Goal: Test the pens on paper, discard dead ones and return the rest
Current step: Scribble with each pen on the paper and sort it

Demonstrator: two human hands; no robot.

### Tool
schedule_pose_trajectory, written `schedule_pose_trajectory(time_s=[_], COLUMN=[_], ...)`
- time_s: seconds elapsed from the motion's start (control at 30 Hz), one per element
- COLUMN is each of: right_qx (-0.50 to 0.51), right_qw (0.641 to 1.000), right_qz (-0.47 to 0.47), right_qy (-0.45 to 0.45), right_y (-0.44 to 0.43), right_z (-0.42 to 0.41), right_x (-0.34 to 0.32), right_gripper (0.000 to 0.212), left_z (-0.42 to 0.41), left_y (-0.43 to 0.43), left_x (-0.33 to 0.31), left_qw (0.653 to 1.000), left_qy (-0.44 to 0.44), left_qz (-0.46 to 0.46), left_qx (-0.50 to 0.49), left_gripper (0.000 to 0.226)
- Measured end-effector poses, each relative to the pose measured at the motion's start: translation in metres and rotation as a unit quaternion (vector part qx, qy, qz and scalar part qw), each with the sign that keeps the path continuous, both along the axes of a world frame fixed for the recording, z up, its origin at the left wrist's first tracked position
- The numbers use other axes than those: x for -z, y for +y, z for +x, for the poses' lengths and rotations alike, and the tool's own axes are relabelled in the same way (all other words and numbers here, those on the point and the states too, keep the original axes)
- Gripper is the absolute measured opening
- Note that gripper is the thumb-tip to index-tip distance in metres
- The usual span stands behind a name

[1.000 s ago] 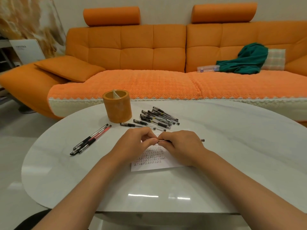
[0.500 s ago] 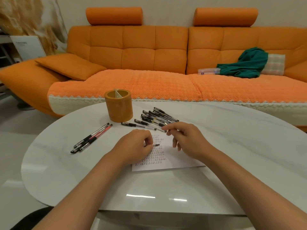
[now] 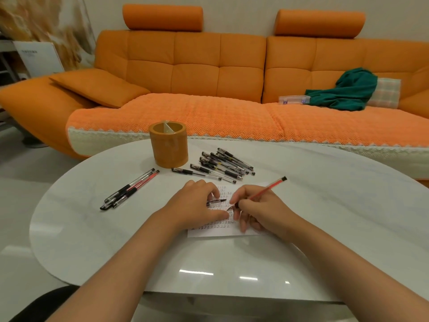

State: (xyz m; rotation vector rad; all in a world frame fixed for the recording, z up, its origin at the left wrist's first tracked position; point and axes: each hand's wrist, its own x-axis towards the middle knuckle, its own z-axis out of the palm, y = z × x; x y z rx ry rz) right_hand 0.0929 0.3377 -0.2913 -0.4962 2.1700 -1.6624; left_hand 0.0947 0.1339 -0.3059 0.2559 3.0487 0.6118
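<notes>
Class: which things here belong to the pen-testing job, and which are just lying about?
Job: red pen in right hand, pen cap in left hand, paper, pile of pens, three pens apart, orange holder.
Lying about: green cloth, clear box, checked cushion, sofa.

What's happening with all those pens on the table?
A person is trying out pens. The right hand holds a red pen with its tip on the paper, which already has rows of marks. The left hand rests on the paper and pinches what looks like the cap. A pile of pens lies beside the orange holder, and a smaller bunch lies apart on the table, to the left.
</notes>
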Motion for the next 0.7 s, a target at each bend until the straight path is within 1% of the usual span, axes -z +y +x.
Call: schedule_pose_trajectory(time_s=[0.1, 0.2, 0.4, 0.57, 0.7], right_qx=[0.004, -0.012, -0.025, -0.026, -0.029], right_qw=[0.998, 0.997, 0.995, 0.994, 0.990], right_qz=[0.048, 0.056, 0.071, 0.073, 0.088], right_qy=[0.032, 0.045, 0.068, 0.071, 0.102], right_y=[0.0012, 0.0018, 0.0037, 0.0024, 0.0014], right_z=[0.0039, 0.0074, 0.0071, 0.0065, 0.0071], right_x=[0.0003, 0.0013, 0.0050, 0.0080, 0.0090], right_gripper=[0.014, 0.009, 0.021, 0.016, 0.014], left_z=[-0.0014, -0.0025, -0.0027, -0.0032, -0.0036], left_y=[-0.0002, -0.0010, -0.0028, -0.0030, -0.0031], left_x=[-0.0014, -0.0015, -0.0026, -0.0029, -0.0031], left_qw=[1.000, 1.000, 0.999, 0.999, 0.999], left_qy=[-0.007, -0.011, -0.030, -0.036, -0.037], left_qz=[-0.005, -0.005, 0.004, 0.010, 0.010], left_qx=[0.000, 0.002, 0.010, 0.013, 0.013], left_gripper=[0.058, 0.060, 0.069, 0.070, 0.069])
